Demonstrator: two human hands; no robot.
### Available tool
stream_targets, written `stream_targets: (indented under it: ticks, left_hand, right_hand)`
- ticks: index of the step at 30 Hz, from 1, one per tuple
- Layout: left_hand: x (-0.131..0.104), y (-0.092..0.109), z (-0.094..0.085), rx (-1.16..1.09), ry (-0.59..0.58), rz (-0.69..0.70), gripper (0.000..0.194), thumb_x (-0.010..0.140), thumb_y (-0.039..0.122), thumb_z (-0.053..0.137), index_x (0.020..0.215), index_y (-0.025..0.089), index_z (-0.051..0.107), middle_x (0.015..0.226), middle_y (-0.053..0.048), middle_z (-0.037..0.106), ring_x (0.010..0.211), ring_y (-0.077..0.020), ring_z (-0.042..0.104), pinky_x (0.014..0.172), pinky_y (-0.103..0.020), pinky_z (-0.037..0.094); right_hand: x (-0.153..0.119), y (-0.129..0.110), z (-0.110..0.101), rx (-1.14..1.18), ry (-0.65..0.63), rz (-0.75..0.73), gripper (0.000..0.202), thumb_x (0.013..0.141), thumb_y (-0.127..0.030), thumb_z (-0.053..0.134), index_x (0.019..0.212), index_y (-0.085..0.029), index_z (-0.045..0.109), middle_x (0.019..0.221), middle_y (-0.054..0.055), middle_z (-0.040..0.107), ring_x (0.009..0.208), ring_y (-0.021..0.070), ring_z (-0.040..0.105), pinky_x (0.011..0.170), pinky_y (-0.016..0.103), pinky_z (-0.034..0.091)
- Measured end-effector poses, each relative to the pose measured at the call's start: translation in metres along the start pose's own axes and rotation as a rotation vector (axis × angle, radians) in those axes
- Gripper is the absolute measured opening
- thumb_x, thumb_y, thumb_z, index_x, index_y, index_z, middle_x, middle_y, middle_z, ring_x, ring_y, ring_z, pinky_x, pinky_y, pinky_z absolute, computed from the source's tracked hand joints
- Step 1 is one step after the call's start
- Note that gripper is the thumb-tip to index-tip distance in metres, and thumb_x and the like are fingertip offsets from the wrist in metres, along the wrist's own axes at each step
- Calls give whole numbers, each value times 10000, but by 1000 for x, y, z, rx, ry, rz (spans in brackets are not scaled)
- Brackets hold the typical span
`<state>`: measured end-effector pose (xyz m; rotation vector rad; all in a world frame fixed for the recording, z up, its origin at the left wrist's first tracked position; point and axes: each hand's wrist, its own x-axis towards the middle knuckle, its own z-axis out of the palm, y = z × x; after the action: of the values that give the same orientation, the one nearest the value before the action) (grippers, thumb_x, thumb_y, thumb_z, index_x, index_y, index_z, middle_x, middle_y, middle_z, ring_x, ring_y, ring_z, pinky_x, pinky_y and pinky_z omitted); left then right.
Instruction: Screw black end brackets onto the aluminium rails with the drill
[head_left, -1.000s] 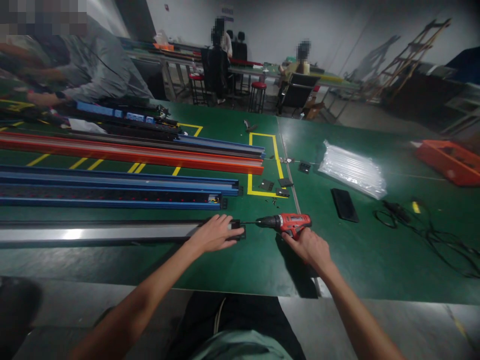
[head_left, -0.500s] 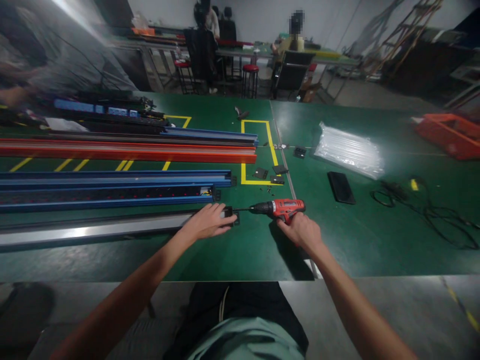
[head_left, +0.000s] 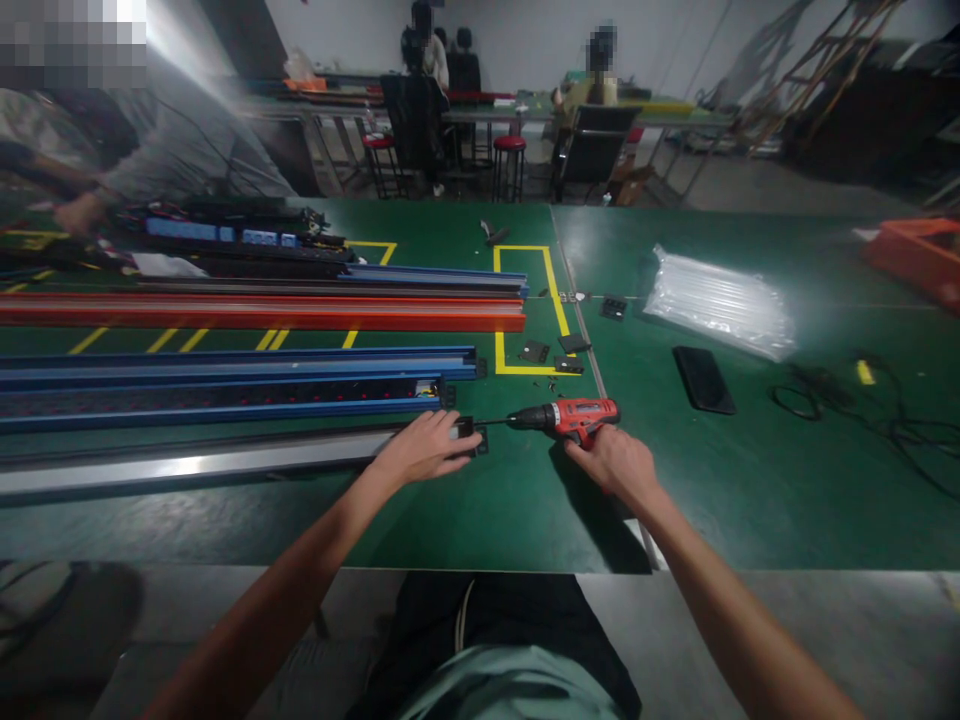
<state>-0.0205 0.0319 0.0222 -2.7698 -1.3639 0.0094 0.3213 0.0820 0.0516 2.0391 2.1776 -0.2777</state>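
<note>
My right hand (head_left: pixel 621 460) is wrapped round the grip of a red and black cordless drill (head_left: pixel 585 412). Its long thin bit points left and reaches the black end cap (head_left: pixel 481 437) of a silver metal rail (head_left: pixel 217 455) with dark edges. Over that same end lies my left hand (head_left: pixel 426 447), fingers across the far side and thumb near the cap, holding the rail against the table. The exact contact of the bit tip is too small to make out.
Blue rails (head_left: pixel 375 362) and an orange rail (head_left: pixel 300 312) lie beyond. Small black end caps (head_left: pixel 535 351) and screws are scattered nearby. Rightward are a phone (head_left: pixel 703 380), bagged clear tubes (head_left: pixel 720 302), cables (head_left: pixel 840 395) and an orange crate (head_left: pixel 915 255). A co-worker's hand (head_left: pixel 81 213) is at far left.
The view has shifted slightly, so everything sits a little farther right. My hands, the drill and the rail keep their arrangement. The co-worker's arm at far left has moved.
</note>
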Motion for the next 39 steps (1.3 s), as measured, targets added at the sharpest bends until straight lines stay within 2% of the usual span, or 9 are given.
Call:
stream_targets:
  ticks: [10,18,25,33,39]
  left_hand:
    - [-3,5,-1,29,-24,-14,401,1059,498,393,1408,366,539,1246,-142,587,1056,-282,587,876,-388,428]
    - [-2,7,0,-29,-22,-53,401,1040,506,447,1390,350,567,1242,-141,588,1071,-291,576,902,-392,415]
    - [-2,8,-3,10,-15,-51,401,1043,506,434,1395,359,557,1214,-132,585,1074,-292,562,874,-385,419]
    - [-2,10,-3,60,-17,-43,396,1042,494,444,1405,370,545,1218,-130,586,1086,-292,567,878,-391,433]
    - [-3,10,0,85,-17,-44,420,1036,493,462,1420,345,547,1240,-152,597,1080,-300,584,871,-401,450]
  right_hand:
    - [6,6,4,-52,-32,-13,659,938,-671,449,1097,-76,680,1008,231,752,979,352,744,792,392,528]
    - [5,7,4,-16,-20,-22,627,946,-648,418,1057,-95,692,1029,239,748,949,359,745,771,404,522]
    - [3,4,7,-29,63,-38,690,903,-680,421,1024,-61,702,952,245,747,901,377,738,722,408,511]
    - [2,2,4,-32,42,-32,662,921,-655,418,1045,-68,697,945,226,751,913,356,745,737,388,515]
    - [1,0,3,3,59,16,689,894,-712,444,1031,-86,700,971,231,749,910,360,746,738,402,525]
